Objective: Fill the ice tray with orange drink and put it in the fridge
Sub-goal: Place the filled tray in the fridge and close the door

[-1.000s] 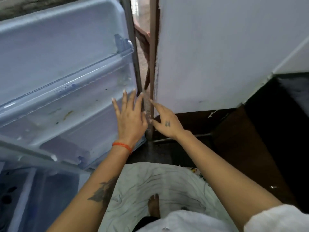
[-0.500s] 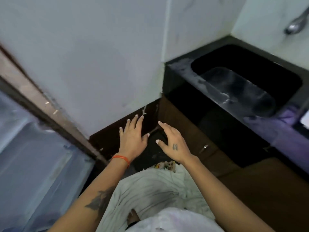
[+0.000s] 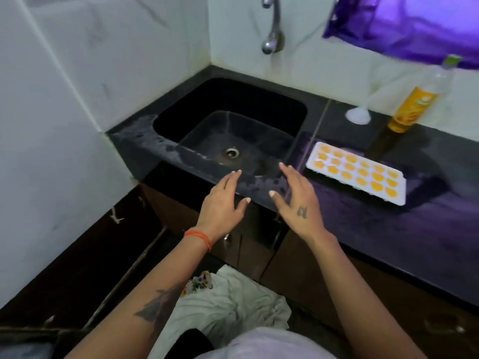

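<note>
Head view — bottle [image 3: 416, 104] top blurred; funnel [image 3: 359, 115] faint.

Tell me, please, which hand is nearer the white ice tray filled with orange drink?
The right hand, with the small tattoo on its back; the white ice tray sits to its right, while the left hand wears an orange wristband.

Dark counter [image 3: 388, 229] carries filled ice tray [image 3: 355, 174], bottle [image 3: 412, 110], funnel [image 3: 359, 115].
</note>
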Demonstrator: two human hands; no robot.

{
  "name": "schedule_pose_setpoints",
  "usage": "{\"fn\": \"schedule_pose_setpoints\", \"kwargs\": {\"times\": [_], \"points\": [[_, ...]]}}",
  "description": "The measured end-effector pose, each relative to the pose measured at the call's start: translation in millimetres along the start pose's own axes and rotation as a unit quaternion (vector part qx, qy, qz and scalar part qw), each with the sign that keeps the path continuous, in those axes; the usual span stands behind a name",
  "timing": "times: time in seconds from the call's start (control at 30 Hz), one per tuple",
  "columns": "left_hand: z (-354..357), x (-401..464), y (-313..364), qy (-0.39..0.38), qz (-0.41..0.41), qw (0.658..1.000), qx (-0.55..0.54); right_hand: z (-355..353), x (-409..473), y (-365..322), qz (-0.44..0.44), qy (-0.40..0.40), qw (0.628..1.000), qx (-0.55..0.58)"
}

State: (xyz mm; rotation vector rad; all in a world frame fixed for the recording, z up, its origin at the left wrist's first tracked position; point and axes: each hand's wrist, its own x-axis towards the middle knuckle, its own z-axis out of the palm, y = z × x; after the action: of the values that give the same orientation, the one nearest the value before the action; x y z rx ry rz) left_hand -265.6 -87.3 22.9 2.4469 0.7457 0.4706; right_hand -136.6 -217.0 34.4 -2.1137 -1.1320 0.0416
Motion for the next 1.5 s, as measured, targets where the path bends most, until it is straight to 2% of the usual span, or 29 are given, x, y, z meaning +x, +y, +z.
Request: {"fn": "schedule_pose_setpoints", "kwargs": {"times": [0.13, 0.27, 0.4, 0.53, 0.63, 0.73, 0.83, 0.93, 1.1, 1.33, 1.5], "points": [[25, 38, 33, -0.066, 0.019, 0.997, -0.048, -50, 6, 48, 0.080, 0.088, 0.993, -0.025], [50, 79, 53, -0.116, 0.014, 0.990, -0.076, -86, 8, 92, 0.175, 0.163, 0.970, -0.045], [77, 121, 65, -0.163, -0.026, 0.980, -0.110, -109, 6, 132, 0.293, 0.191, 0.933, -0.083], [104, 155, 73, -0.211, -0.068, 0.961, -0.164, -117, 7, 163, 0.443, 0.182, 0.874, -0.085], [116, 175, 78, -0.225, -0.124, 0.941, -0.220, -117, 14, 177, 0.513, 0.168, 0.842, -0.014], [128, 188, 80, -0.234, -0.184, 0.907, -0.297, -112, 21, 184, 0.540, 0.222, 0.804, 0.113], [134, 192, 82, -0.253, -0.204, 0.879, -0.348, -111, 24, 190, 0.568, 0.262, 0.759, 0.181], [135, 194, 84, -0.243, -0.227, 0.862, -0.383, -115, 26, 194, 0.578, 0.266, 0.737, 0.228], [130, 189, 83, -0.212, -0.251, 0.856, -0.398, -117, 30, 193, 0.559, 0.247, 0.744, 0.269], [108, 160, 68, -0.136, -0.302, 0.849, -0.413, -106, 40, 187, 0.502, 0.179, 0.787, 0.309], [82, 124, 51, -0.049, -0.327, 0.839, -0.433, -95, 56, 174, 0.447, 0.113, 0.829, 0.318]]}}
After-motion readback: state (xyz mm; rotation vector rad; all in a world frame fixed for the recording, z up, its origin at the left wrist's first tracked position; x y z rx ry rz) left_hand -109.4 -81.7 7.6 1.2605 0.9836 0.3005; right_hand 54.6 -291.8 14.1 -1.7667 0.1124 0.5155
